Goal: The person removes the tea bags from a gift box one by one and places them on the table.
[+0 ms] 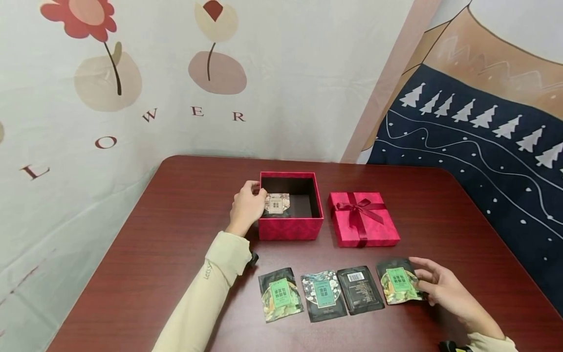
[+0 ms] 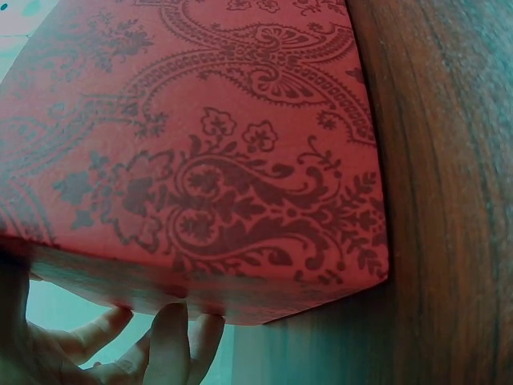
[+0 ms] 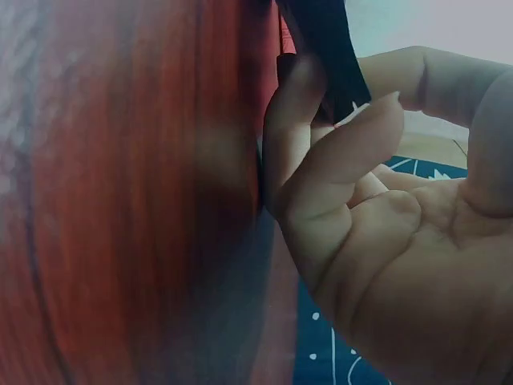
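Observation:
An uncovered red patterned box [image 1: 290, 229] stands near the table's back edge. My left hand [image 1: 247, 208] grips its left wall, thumb at the rim; in the left wrist view its fingers touch the box's far side. Inside, on the left, leans a dark tea packet [image 1: 277, 204] with a floral top. At the front right, my right hand [image 1: 453, 293] pinches the right edge of a green-labelled tea packet [image 1: 399, 279] between thumb and fingers. In the right wrist view that packet [image 3: 329, 48] appears edge-on, tilted close above the table.
Left of the held packet lie a black packet with barcode [image 1: 359, 291], a teal-labelled packet [image 1: 324, 296] and another green-labelled packet [image 1: 280, 294]. The red lid [image 1: 364, 220] with a ribbon bow sits right of the box. Printed cloth [image 1: 286, 73] hangs behind the brown table [image 1: 176, 210].

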Demonstrator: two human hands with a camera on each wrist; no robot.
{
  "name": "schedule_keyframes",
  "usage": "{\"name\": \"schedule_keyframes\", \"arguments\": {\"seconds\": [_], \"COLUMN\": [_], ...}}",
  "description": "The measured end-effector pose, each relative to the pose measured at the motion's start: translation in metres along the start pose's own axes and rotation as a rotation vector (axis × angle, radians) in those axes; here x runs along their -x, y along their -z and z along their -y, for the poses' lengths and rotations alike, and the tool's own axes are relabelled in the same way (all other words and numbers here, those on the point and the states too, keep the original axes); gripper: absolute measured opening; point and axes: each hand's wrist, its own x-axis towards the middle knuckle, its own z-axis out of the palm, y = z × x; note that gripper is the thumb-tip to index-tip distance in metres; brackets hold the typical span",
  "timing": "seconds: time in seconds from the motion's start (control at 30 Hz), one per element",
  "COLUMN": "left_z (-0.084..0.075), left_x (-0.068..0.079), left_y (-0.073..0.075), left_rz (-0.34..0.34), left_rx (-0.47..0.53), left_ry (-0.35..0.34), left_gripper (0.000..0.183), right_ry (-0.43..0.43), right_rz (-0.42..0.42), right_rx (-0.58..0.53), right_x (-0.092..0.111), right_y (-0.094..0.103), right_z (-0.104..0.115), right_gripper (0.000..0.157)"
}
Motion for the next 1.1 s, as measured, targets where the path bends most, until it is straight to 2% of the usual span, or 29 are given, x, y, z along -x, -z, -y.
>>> {"name": "schedule_keyframes", "arguments": {"seconds": [0.33,0.53,0.83,1.0,1.1], "left_z": [0.001,-0.001,-0.002,-0.001,-0.001], "left_x": [0.002,0.002,0.002,0.002,0.002], "left_y": [0.001,0.002,0.002,0.001,0.000], "left_rz": [0.013,0.011,0.012,0.003,0.005], "left_rx": [-0.005,-0.005,0.000,0.003,0.000], "left_ry": [0.017,0.018,0.017,0.016,0.015], "left_gripper": [0.044,0.044,0.043,0.042,0.043], "right_ry": [-0.013,-0.066,-0.096,-0.046,0.006], "right_rz": [-0.052,-0.083,-0.095,-0.121,-0.131], "right_rx": [0.146,0.219,0.310,0.436,0.455], "right_x": [0.004,0.004,0.005,0.005,0.004], "right_y": [-0.002,0.000,0.003,0.007,0.007], "right_z": [0.007,0.016,0.026,0.035,0.041], "right_gripper": [0.057,0.052,0.053,0.058,0.059]}}
